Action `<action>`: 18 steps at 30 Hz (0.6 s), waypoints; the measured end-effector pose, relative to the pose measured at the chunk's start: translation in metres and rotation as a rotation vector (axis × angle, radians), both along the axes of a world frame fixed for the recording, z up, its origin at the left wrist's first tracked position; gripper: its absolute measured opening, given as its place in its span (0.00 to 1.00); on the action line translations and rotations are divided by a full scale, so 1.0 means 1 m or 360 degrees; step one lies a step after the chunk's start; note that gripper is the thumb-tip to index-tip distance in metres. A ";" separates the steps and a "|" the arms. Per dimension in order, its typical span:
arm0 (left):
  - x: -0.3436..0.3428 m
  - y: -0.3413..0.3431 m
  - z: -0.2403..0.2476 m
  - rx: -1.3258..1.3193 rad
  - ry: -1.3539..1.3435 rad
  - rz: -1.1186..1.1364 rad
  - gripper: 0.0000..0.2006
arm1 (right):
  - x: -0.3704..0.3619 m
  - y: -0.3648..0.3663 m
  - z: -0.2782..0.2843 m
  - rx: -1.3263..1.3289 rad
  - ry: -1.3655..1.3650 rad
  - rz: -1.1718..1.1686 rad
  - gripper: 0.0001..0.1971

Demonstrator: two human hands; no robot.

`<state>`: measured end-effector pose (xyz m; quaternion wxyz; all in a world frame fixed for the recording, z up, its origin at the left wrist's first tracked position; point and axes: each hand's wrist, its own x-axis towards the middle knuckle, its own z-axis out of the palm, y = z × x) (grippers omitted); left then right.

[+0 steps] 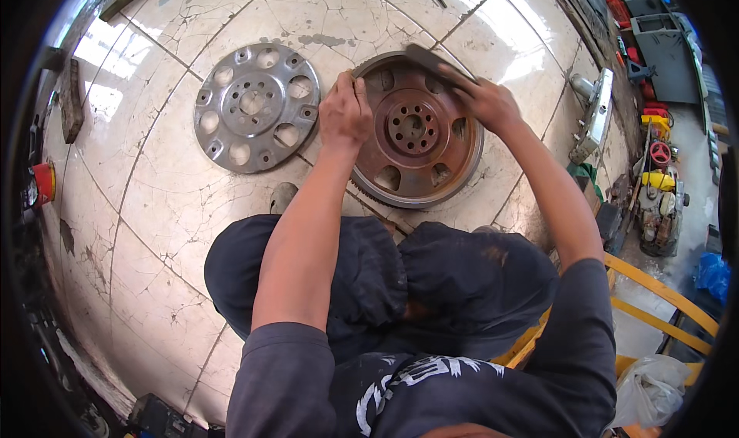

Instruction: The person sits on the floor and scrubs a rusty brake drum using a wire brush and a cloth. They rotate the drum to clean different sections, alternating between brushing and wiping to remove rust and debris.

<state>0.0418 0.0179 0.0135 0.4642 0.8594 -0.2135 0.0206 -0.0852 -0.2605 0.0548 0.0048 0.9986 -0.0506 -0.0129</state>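
Note:
A rust-brown flywheel [392, 184] with a toothed rim lies on the tiled floor in front of my knees. My left hand [346, 115] is closed at its left edge, fingers curled over the rim. Over the far right part of the flywheel, my right hand [489, 103] grips a dark, flat, long tool [431, 59]. Motion blurs this tool, so I cannot tell its exact kind or whether it touches the rim. Left of the flywheel lies a bare grey metal disc [258, 142] with round holes and bolt holes, flat on the tiles.
Cracked cream tiles [165, 230] make up the floor. A metal housing [593, 118] stands at the right, with tools and a small machine [660, 199] beyond it. Yellow metal bars [654, 284] and a clear plastic bag [653, 392] are at my lower right. A wooden block [72, 103] lies far left.

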 end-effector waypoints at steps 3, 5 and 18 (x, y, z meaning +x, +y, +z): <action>-0.008 0.009 -0.007 0.0012 0.0027 0.0067 0.16 | 0.021 0.027 0.000 0.0031 -0.0090 0.0289 0.30; -0.017 0.009 -0.014 0.0003 0.0061 0.0109 0.16 | -0.007 0.009 0.018 -0.0023 0.0212 0.0036 0.31; -0.042 -0.019 -0.011 -0.0094 0.0176 0.0040 0.16 | -0.020 0.006 0.029 -0.0058 0.0269 -0.0063 0.31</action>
